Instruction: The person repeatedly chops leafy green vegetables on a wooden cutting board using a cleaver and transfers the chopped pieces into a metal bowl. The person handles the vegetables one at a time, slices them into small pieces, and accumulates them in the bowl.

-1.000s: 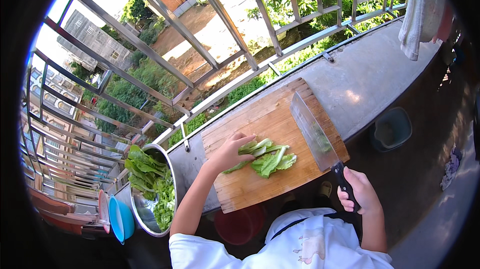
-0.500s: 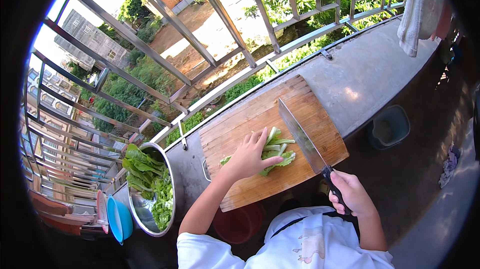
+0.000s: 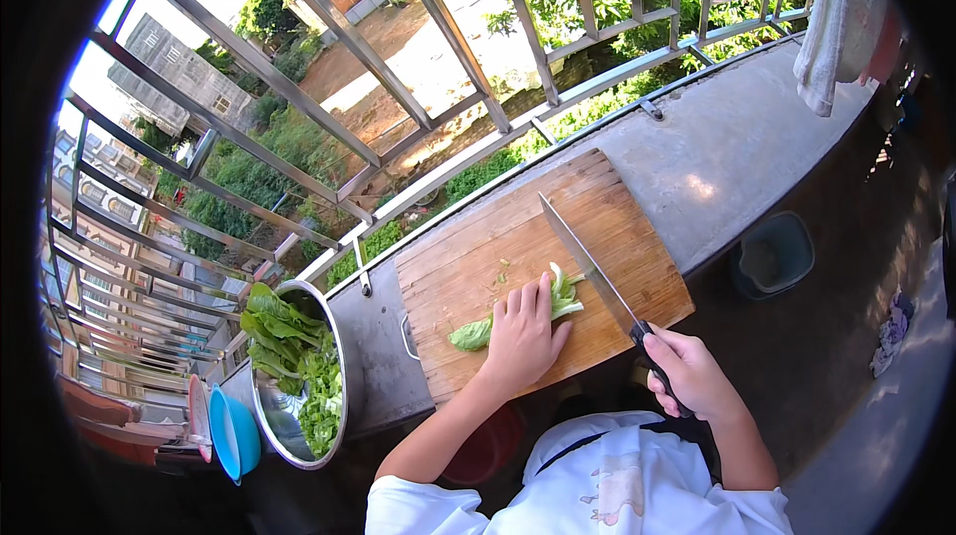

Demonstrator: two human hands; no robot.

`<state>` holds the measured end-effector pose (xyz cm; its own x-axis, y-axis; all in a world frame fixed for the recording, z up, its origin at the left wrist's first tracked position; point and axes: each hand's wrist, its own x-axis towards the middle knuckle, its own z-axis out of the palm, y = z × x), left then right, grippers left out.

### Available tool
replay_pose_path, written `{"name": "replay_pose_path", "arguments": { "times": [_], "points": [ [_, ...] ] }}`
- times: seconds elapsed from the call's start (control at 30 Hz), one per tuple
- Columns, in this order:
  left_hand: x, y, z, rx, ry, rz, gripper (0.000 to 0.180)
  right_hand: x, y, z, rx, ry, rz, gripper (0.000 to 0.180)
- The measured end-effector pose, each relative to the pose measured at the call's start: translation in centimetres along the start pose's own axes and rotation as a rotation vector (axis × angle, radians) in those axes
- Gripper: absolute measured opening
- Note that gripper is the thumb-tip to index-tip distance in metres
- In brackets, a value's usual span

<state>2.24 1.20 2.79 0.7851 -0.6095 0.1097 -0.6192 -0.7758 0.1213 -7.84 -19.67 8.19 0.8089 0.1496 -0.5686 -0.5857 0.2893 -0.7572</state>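
A bunch of leafy greens (image 3: 470, 336) lies on the wooden cutting board (image 3: 632, 236), its pale stalks toward the right. My left hand (image 3: 525, 334) is closed over the bunch from above, fingers together, covering its middle. In my right hand (image 3: 689, 372) I grip the black handle of a broad kitchen knife (image 3: 590, 262). The blade slants up and leftward over the board, just right of the stalk ends; whether it touches the board I cannot tell. A few small green scraps (image 3: 503, 271) lie on the wood beyond my left hand.
A steel bowl (image 3: 346, 376) left of the board holds whole leaves (image 3: 279, 326) and chopped greens (image 3: 324, 405). Beside it is a blue basin (image 3: 235, 435). Metal railing (image 3: 543, 67) runs behind the concrete ledge (image 3: 697, 146). A bucket (image 3: 775, 256) stands on the floor at right.
My left hand has gone from spread fingers to closed over the greens, moving slightly right and nearer me. The greens are gathered into a tighter bunch. The knife has shifted slightly left.
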Motion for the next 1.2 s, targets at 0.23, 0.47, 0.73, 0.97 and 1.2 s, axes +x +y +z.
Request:
{"name": "replay_pose_path", "arguments": {
  "times": [0.23,0.47,0.73,0.97,1.2],
  "points": [
    [1.4,0.3,0.2,-0.113,0.139,-0.16,0.045,0.6,-0.8,0.0,-0.037,-0.03,0.01,0.038],
    [3.0,-1.5,0.1,-0.281,-0.046,-0.078,0.025,0.7,-1.2,-0.6,-0.033,-0.04,0.046,0.039],
    [0.6,-1.3,0.8,-0.161,0.122,0.124,0.035,0.7,-1.4,-0.8,-0.034,-0.036,0.061,0.039],
    [0.7,-0.6,2.3,0.035,0.211,0.034,0.047,0.6,-1.4,-0.9,-0.039,-0.046,0.031,0.041],
    [0.6,1.2,2.3,0.049,0.218,-0.071,0.047,-0.6,-1.8,-0.5,-0.077,0.004,-0.025,0.04]
  ]
}}
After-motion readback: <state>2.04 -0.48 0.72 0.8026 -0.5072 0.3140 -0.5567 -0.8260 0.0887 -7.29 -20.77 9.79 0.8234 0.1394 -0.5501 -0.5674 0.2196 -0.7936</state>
